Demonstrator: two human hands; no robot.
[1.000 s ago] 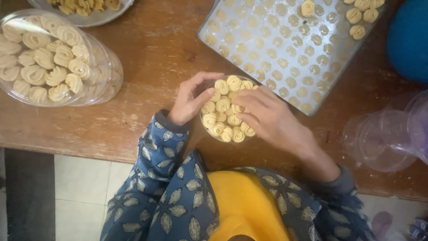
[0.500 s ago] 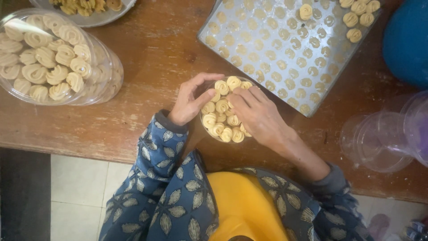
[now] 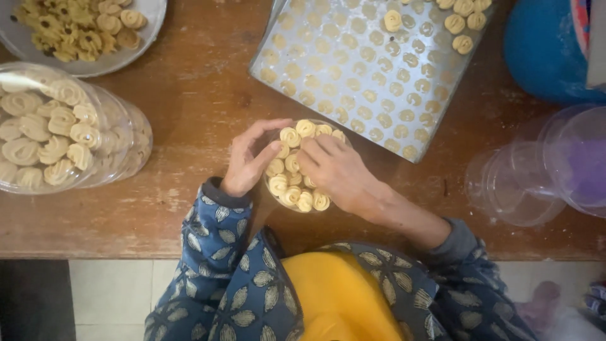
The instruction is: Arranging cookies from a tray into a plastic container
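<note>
Seen from my head camera, looking straight down: my left hand (image 3: 247,163) steadies a small clear tub (image 3: 297,165) of swirled cookies at the near edge of the wooden counter (image 3: 189,208), its fingers spread apart and curved against the tub's rim. My right hand (image 3: 334,169) lies over the top of the tub, fingers drawn together and pressing on the cookies (image 3: 289,183) packed inside; I cannot tell whether they pinch a single one. The tub stands just beside the near corner of a metal baking tray (image 3: 353,76), which is mostly bare and marked with rows of pale rings, with a few cookies left at its far end. At my left a filled clear container (image 3: 57,132) lies on its side, and beyond it a grey plate (image 3: 148,19) holds loose cookies. At my right stand empty clear tubs (image 3: 524,183), near a blue round vessel (image 3: 543,50).
</note>
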